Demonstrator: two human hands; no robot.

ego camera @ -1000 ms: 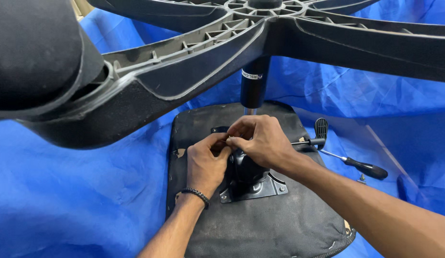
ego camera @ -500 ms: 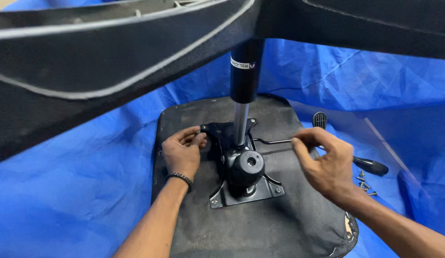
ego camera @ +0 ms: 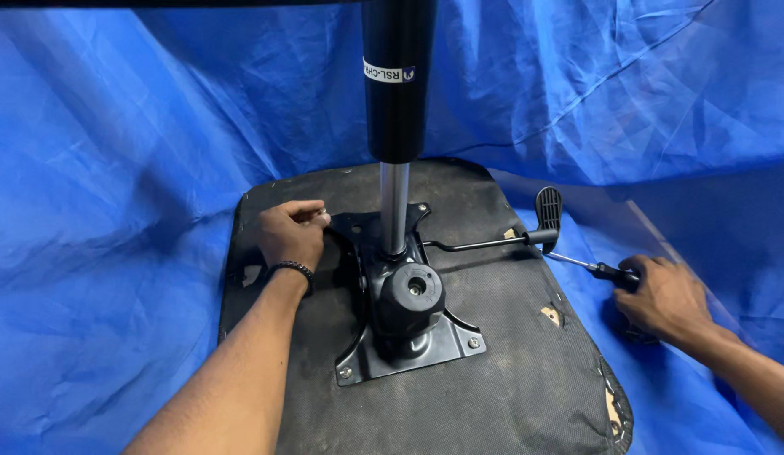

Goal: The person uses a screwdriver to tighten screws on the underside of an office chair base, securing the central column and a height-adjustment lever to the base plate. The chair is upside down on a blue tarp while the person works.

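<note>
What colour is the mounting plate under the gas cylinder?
Black, glossy mounting plate with silver screws at its corners; head view shows it.

Makeshift repair workshop; blue tarpaulin [ego camera: 114, 168] spread under an upturned chair seat [ego camera: 493, 354].

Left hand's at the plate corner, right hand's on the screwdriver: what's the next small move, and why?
Probably lift the screwdriver and bring it to the left hand. That hand seems to pinch a small screw at the mounting plate rear corner, while the right hand grips the handle on the blue tarp.
</note>
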